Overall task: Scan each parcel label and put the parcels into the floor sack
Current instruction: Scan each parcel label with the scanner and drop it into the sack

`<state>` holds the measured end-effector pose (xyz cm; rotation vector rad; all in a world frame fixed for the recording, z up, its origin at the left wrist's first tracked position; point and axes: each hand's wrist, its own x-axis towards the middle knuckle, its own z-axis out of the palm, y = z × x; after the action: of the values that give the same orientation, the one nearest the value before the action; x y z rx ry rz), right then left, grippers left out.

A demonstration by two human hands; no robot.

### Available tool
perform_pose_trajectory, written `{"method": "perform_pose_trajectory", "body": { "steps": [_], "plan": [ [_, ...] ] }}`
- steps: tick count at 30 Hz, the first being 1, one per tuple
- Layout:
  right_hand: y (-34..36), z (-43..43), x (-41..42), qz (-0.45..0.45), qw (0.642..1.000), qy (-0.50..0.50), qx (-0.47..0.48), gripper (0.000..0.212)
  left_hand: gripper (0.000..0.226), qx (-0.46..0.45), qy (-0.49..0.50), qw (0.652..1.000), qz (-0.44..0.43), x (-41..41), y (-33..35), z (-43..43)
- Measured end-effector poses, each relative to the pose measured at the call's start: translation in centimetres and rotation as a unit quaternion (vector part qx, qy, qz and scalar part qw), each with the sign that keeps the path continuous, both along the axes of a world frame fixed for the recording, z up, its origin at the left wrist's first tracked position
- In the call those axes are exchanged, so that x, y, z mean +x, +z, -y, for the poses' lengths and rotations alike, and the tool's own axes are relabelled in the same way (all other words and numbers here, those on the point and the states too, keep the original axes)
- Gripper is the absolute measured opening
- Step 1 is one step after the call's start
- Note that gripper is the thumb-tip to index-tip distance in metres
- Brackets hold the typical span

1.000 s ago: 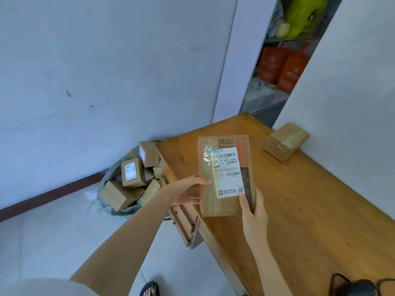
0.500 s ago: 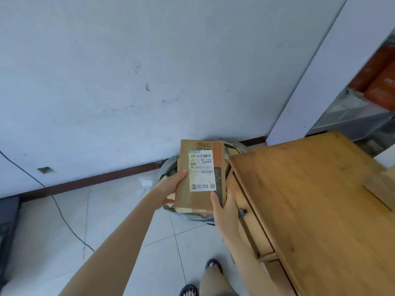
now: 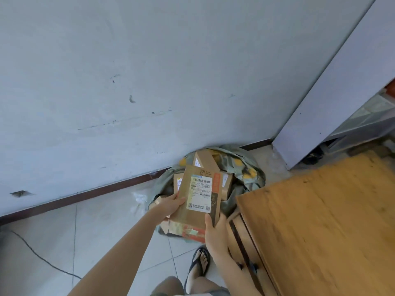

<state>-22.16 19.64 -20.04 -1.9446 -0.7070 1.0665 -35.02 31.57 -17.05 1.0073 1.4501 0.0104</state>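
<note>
I hold a flat brown cardboard parcel (image 3: 198, 197) with a white barcode label and an orange stripe, label facing up. My left hand (image 3: 171, 206) grips its left edge and my right hand (image 3: 214, 229) grips its lower right corner. The parcel hangs directly over the open grey-green floor sack (image 3: 245, 169), which sits on the floor against the wall. Several brown parcels (image 3: 205, 161) lie inside the sack, partly hidden behind the held one.
A wooden table (image 3: 320, 221) with a drawer stands right of the sack, its corner close to my right hand. A black cable (image 3: 42, 259) runs over the tiled floor at the left. My sandalled foot (image 3: 199, 263) is below the parcel. A white wall is behind.
I have carried the parcel from above the table leftward and down over the sack. My view has swung left and down toward the floor.
</note>
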Motion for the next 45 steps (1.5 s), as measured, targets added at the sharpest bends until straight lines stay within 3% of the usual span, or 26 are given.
{"method": "perform_pose_trajectory", "body": {
  "steps": [6, 12, 16, 23, 31, 40, 45],
  "plan": [
    [-2.8, -3.5, 1.8, 0.028, 0.993, -0.066, -0.097, 0.037, 0.055, -0.023, -0.124, 0.992, -0.015, 2.9, -3.1, -4.0],
    [-7.8, -7.2, 1.6, 0.009, 0.972, -0.144, -0.184, 0.046, 0.06, -0.118, -0.14, 0.983, 0.012, 4.0, -8.9, -8.5],
    [-12.7, -10.7, 1.6, -0.004, 0.951, -0.204, -0.234, 0.045, 0.058, -0.114, -0.174, 0.978, -0.001, 5.5, -15.0, -12.5],
    [-23.7, -15.6, 3.2, -0.009, 0.935, -0.265, -0.236, 0.037, 0.055, -0.082, -0.218, 0.972, -0.014, 9.1, -27.5, -17.5],
    [-31.1, -17.5, 3.5, -0.029, 0.94, -0.23, -0.248, 0.04, 0.05, -0.025, -0.162, 0.986, -0.02, 8.5, -36.5, -17.4],
    [-34.1, -19.1, 4.8, -0.022, 0.945, -0.222, -0.241, 0.03, 0.053, -0.003, -0.132, 0.991, -0.006, 8.8, -39.2, -18.5],
    [-33.9, -18.3, 4.1, -0.033, 0.957, -0.158, -0.242, 0.045, 0.053, -0.005, -0.158, 0.985, -0.067, 7.8, -39.5, -18.1]
  ]
}}
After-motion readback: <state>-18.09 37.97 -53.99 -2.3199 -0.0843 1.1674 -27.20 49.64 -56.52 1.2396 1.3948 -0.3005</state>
